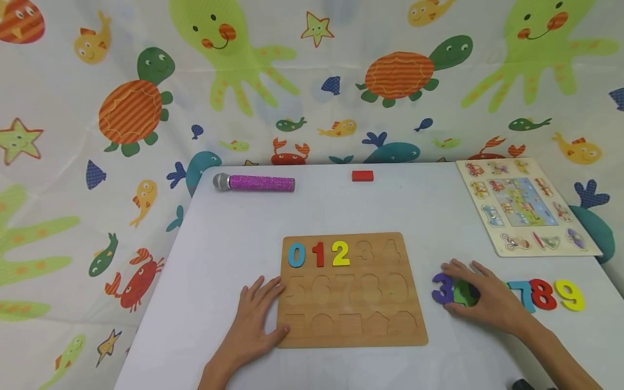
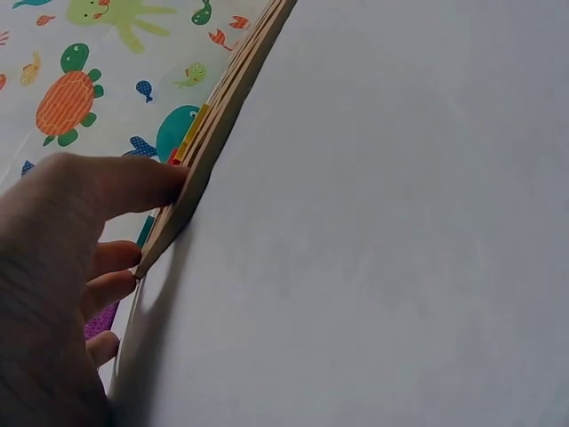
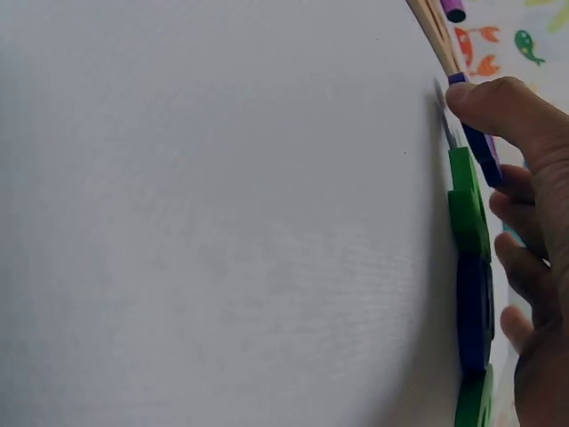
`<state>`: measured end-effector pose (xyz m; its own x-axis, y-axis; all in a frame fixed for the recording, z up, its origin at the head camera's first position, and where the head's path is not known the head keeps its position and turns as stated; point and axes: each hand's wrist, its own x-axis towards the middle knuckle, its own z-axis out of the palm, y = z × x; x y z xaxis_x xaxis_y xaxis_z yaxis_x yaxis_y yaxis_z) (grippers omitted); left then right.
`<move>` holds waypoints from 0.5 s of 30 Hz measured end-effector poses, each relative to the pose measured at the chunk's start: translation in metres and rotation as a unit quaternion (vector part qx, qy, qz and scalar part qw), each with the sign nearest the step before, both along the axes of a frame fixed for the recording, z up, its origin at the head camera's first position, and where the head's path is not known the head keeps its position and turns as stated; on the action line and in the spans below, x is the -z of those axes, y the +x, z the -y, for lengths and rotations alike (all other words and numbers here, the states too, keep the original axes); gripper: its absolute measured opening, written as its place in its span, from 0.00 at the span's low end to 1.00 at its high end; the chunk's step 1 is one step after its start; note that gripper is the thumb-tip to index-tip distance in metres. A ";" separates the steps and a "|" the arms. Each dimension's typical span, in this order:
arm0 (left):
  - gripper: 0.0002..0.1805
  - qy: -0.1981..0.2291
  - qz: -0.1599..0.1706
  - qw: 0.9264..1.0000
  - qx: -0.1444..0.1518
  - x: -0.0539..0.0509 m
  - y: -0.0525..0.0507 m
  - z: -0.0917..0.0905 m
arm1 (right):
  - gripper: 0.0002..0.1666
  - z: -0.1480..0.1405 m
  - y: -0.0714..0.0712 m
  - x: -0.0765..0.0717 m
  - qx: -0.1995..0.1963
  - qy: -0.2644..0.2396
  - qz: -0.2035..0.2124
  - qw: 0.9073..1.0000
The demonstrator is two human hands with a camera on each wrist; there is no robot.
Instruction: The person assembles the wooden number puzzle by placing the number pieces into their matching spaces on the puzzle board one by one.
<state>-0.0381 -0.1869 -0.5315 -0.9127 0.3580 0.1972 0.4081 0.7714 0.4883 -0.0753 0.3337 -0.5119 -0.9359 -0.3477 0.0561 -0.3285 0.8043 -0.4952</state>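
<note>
Left hand [image 2: 58,240]: thumb touching the board [image 2: 215,142] — fingertips by its corner
Board: brown, seen from the side
On top: yellow bit [image 2: 193,133], red bit [image 2: 173,156], blue bit [image 2: 145,232]
Table [image 2: 373,231]: white
Cloth [image 2: 124,108]: sea animals — one orange turtle [image 2: 64,105]

White tabletop [image 1: 219,233] beneath wooden board [image 1: 353,306], loose numerals [image 1: 543,294], microphone [image 1: 260,183], puzzle [image 1: 528,206]

One number board [image 1: 352,292], three inset digits [image 1: 319,254], seven loose digits [image 1: 543,294] at its three o'clock, one picture board [image 1: 528,203], one block [image 1: 363,176], one microphone [image 1: 260,183], two hands [image 1: 251,322].
</note>
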 end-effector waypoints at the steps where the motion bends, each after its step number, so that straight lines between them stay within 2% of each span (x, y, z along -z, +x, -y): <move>1: 0.42 0.000 0.000 1.000 -0.001 0.000 0.000 0.000 | 0.46 0.000 -0.001 -0.001 0.004 -0.006 -0.001 1.000; 7: 0.42 0.000 0.000 1.000 -0.008 0.001 0.001 -0.001 | 0.46 0.004 -0.009 -0.009 0.012 -0.038 -0.017 0.999; 15: 0.42 -0.003 -0.007 1.000 -0.006 0.002 0.001 -0.002 | 0.45 0.027 -0.030 -0.009 -0.016 -0.035 -0.050 0.998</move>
